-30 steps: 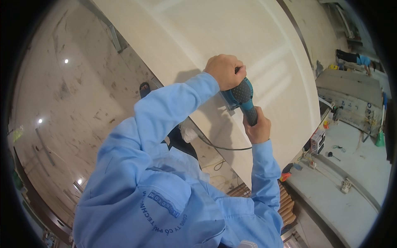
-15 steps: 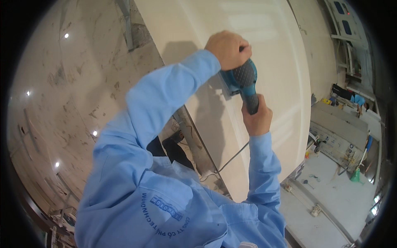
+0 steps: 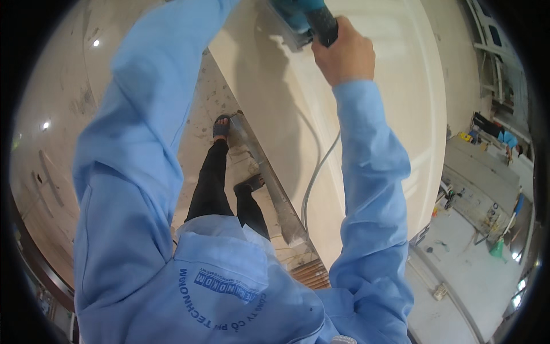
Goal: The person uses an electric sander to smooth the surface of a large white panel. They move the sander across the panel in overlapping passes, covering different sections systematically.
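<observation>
A teal-and-black power sander [image 3: 306,23] sits at the top of the head view, partly cut off by the picture's edge. My right hand [image 3: 348,54] is wrapped round its dark rear handle. My left arm [image 3: 163,63] reaches up past the top edge, so the left hand itself is out of sight. Under the sander lies a large pale, smooth panel [image 3: 378,126] with a long straight left edge. A grey cord [image 3: 314,178] curves over the panel beside my right forearm and drops past its near edge.
My sandalled feet [image 3: 221,127] stand on the stained floor left of the panel, beside a metal support rail [image 3: 266,178]. To the right are a grey worktable [image 3: 458,275] with small tools and a green funnel-like item [image 3: 497,248]. Another person [image 3: 507,139] in blue works farther off.
Both arms have stretched farther away from me, carrying the sander toward the top of the picture. My left hand has gone out of view. More of my legs and the cord now shows.
</observation>
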Demonstrator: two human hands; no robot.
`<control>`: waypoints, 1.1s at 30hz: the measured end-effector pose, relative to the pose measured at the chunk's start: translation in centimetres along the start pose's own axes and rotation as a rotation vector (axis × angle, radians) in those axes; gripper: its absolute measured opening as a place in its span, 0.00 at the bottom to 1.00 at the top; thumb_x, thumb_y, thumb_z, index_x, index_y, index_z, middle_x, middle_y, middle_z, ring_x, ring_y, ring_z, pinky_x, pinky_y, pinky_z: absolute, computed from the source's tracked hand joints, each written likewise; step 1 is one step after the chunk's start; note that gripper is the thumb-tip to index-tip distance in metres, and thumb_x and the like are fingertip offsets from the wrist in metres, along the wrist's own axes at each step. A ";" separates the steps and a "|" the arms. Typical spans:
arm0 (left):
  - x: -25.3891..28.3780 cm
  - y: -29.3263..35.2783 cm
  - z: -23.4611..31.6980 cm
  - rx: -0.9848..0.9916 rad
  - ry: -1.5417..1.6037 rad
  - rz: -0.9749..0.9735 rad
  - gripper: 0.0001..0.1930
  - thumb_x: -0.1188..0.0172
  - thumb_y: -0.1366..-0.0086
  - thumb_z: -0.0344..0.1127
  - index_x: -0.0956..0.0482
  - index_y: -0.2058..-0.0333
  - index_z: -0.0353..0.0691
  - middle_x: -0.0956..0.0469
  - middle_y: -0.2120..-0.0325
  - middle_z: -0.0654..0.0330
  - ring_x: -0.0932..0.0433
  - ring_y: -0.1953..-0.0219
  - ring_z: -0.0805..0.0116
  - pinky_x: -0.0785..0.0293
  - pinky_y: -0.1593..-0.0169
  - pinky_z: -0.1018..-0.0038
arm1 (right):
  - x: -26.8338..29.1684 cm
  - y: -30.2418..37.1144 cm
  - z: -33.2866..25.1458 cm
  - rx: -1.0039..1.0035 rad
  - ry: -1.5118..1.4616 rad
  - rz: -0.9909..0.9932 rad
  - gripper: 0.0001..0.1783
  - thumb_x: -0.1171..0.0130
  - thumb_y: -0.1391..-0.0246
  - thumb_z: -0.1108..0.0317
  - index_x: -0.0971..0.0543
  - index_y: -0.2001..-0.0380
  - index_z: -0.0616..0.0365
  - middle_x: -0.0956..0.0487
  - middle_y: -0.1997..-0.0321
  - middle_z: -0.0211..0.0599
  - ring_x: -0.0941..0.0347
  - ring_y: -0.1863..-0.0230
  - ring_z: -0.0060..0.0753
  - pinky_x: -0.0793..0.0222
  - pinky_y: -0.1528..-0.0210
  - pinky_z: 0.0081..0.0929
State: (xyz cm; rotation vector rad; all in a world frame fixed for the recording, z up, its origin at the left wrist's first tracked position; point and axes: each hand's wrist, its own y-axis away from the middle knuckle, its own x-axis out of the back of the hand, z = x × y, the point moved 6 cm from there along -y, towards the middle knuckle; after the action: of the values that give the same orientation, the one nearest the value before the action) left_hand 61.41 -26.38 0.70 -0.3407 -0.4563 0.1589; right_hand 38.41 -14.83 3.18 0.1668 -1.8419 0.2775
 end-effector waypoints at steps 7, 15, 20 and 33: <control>-11.8 15.9 11.8 0.010 0.121 -0.062 0.17 0.42 0.37 0.47 0.14 0.71 0.39 0.17 0.74 0.48 0.17 0.71 0.53 0.22 0.63 0.61 | 5.2 18.7 9.2 -0.096 -0.022 -0.092 0.21 0.30 0.52 0.67 0.25 0.54 0.51 0.16 0.69 0.49 0.19 0.66 0.60 0.23 0.65 0.52; -27.3 31.8 28.3 -0.014 0.183 -0.310 0.08 0.37 0.40 0.40 0.14 0.72 0.44 0.17 0.73 0.52 0.18 0.70 0.49 0.22 0.65 0.58 | 12.5 42.6 21.7 -0.382 -0.145 -0.021 0.14 0.31 0.48 0.69 0.21 0.58 0.54 0.18 0.72 0.52 0.17 0.68 0.59 0.24 0.67 0.42; -32.9 41.6 35.6 0.081 0.178 -0.551 0.10 0.36 0.37 0.41 0.16 0.71 0.42 0.19 0.72 0.54 0.18 0.67 0.50 0.21 0.62 0.58 | 15.3 54.9 25.9 -0.590 -0.362 -0.186 0.13 0.30 0.50 0.70 0.20 0.61 0.59 0.19 0.74 0.47 0.18 0.73 0.44 0.25 0.65 0.33; -30.1 41.6 34.7 0.210 0.170 -0.518 0.11 0.38 0.35 0.36 0.17 0.76 0.39 0.21 0.76 0.54 0.20 0.74 0.50 0.24 0.67 0.57 | 14.3 54.5 24.9 -0.715 -0.594 -0.369 0.13 0.29 0.51 0.71 0.19 0.62 0.61 0.19 0.76 0.35 0.27 0.73 0.21 0.28 0.66 0.26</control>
State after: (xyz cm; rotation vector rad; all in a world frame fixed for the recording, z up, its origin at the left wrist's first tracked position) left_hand 15.75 15.50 2.95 -0.0219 -0.3425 -0.3232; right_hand -2.57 31.09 4.60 0.0880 -2.3219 -0.7607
